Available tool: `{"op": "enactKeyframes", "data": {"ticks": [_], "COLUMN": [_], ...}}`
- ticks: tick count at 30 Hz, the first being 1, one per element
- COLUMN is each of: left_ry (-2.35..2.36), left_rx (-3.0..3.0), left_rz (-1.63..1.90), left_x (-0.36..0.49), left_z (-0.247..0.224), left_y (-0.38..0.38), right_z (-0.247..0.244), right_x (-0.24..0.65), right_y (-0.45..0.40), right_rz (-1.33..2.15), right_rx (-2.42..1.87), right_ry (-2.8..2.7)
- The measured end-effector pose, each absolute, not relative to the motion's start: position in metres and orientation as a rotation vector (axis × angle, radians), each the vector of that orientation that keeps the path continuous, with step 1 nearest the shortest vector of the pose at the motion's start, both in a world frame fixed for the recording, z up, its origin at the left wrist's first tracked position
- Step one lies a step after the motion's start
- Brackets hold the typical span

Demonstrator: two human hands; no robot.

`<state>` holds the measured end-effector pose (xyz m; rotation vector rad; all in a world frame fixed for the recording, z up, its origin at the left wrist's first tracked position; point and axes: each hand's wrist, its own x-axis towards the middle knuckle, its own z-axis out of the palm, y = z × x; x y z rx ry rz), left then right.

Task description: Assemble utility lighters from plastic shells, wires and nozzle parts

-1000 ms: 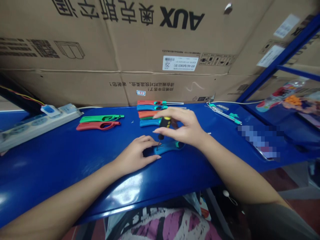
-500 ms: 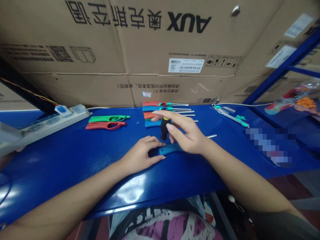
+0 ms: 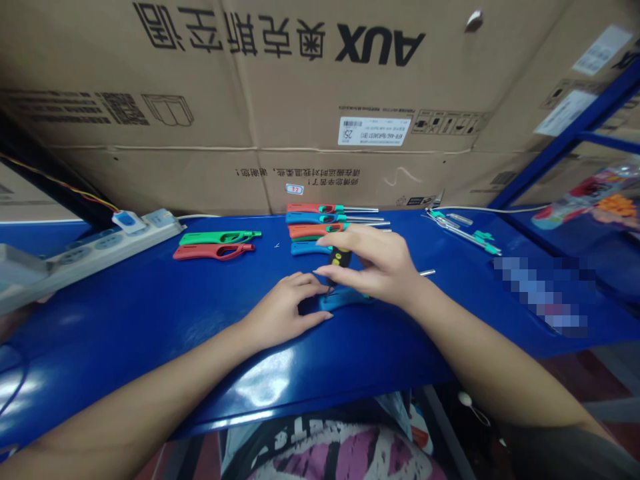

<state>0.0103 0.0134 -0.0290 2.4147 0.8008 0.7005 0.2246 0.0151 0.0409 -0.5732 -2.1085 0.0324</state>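
A blue stick lighter (image 3: 343, 297) lies flat on the blue tabletop, its metal tube pointing right. My left hand (image 3: 287, 307) grips the handle end of this lighter between thumb and fingers. In my right hand (image 3: 380, 263) is a screwdriver (image 3: 341, 259) with a black and yellow handle, held nearly upright. Its tip rests on the lighter's handle, close to my left fingertips. The middle of the lighter is partly hidden under my right hand. Just behind, several lighters with metal tubes, among them a red one (image 3: 306, 208), lie in a stack of rows.
A green lighter body (image 3: 203, 238) and a red one (image 3: 200, 251) without tubes lie left of centre. A power strip (image 3: 107, 243) runs along the left. Metal tubes with green pieces (image 3: 463, 233) lie at the back right. A cardboard wall (image 3: 280, 120) closes off the back.
My right hand has shifted its hold on the screwdriver, turning the handle and tilting its top to the right. My left hand and the lighter have stayed in place.
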Motion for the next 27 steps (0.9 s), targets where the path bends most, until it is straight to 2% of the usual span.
{"op": "enactKeyframes", "data": {"ticks": [2, 7, 12, 16, 17, 20, 22, 26, 27], "left_ry": [0.8, 0.795, 0.793, 0.794, 0.795, 0.793, 0.79, 0.783, 0.78], "left_rx": [2.419, 2.425, 2.43, 2.436, 2.437, 2.439, 2.441, 2.447, 2.448], "left_rz": [0.695, 0.69, 0.705, 0.699, 0.701, 0.709, 0.706, 0.698, 0.702], "left_x": [0.0104, 0.0103, 0.0101, 0.0101, 0.0101, 0.0101, 0.01, 0.0097, 0.0096], "left_z": [-0.0285, -0.029, -0.0307, -0.0304, -0.0306, -0.0311, -0.0309, -0.0307, -0.031], "left_y": [0.0131, 0.0133, 0.0139, 0.0136, 0.0136, 0.0136, 0.0135, 0.0133, 0.0135], "right_z": [0.0402, 0.0411, 0.0392, 0.0414, 0.0417, 0.0409, 0.0398, 0.0396, 0.0397], "right_x": [0.2247, 0.2241, 0.2265, 0.2248, 0.2247, 0.2258, 0.2264, 0.225, 0.2247], "right_y": [0.0147, 0.0149, 0.0181, 0.0153, 0.0148, 0.0143, 0.014, 0.0143, 0.0151], "right_rz": [-0.095, 0.424, -0.01, 0.418, 0.424, 0.044, -0.042, 0.55, 0.606], "right_rx": [-0.554, -0.627, -0.607, -0.607, -0.594, -0.577, -0.572, -0.565, -0.553], "right_ry": [-2.11, -2.172, -2.132, -2.189, -2.18, -2.127, -2.105, -2.148, -2.133]}}
